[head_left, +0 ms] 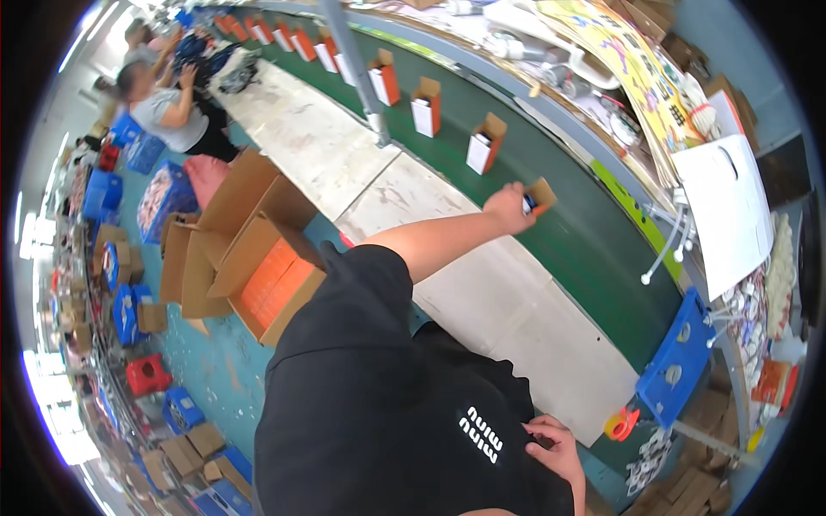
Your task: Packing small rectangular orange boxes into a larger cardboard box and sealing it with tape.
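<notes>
My left hand (509,209) reaches across the green conveyor belt (564,267), its fingers wrapped round a small open-topped carton (540,196). The carton's brown flap stands up, and something dark shows inside. Past it, a row of similar white-and-orange cartons stands upright on the belt, the nearest being one carton (487,144) with its flap raised. My right hand (555,445) is low in front of my black shirt, loosely curled with thumb and fingers apart, holding nothing I can see. It is close to the shirt's edge.
Pale boards (508,301) run along the belt's near side, with a metal post (366,86) rising from them. A large cardboard box (275,288) containing orange cartons stands at left. An orange tape dispenser (621,424) sits by a blue tray (675,361). Other people (172,112) work far left.
</notes>
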The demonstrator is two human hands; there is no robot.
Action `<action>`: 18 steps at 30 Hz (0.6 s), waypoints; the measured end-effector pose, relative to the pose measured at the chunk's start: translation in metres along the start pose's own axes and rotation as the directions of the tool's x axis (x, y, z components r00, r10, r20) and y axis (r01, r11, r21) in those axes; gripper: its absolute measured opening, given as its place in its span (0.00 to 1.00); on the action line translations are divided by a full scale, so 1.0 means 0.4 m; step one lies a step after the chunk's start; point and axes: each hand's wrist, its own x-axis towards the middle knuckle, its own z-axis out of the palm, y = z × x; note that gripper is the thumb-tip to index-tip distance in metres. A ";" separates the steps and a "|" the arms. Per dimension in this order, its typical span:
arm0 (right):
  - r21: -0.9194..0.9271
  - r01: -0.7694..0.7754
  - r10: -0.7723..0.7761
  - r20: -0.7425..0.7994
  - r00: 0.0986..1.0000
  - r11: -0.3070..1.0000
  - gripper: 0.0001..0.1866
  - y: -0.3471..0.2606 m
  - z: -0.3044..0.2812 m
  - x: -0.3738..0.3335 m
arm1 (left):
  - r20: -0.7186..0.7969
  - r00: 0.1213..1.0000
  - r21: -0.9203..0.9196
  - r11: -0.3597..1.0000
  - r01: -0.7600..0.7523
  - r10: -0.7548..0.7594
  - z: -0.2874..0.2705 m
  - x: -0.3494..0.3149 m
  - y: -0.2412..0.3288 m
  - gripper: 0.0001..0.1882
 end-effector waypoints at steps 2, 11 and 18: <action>-0.035 -0.057 0.054 -0.082 0.995 0.998 0.08 0.074 -0.008 -0.013 | 0.133 0.991 -0.013 1.000 0.013 -0.011 -0.071 -0.082 0.060 0.33; -0.123 0.183 -0.206 -0.215 0.955 0.975 0.09 0.062 -0.234 0.144 | 0.193 0.973 -0.148 0.984 -0.097 0.124 -0.197 -0.377 0.181 0.30; 0.304 0.083 0.009 -0.289 0.957 0.949 0.14 0.343 -0.247 0.282 | -0.015 0.998 -0.125 0.990 -0.064 0.063 0.187 -0.527 0.258 0.34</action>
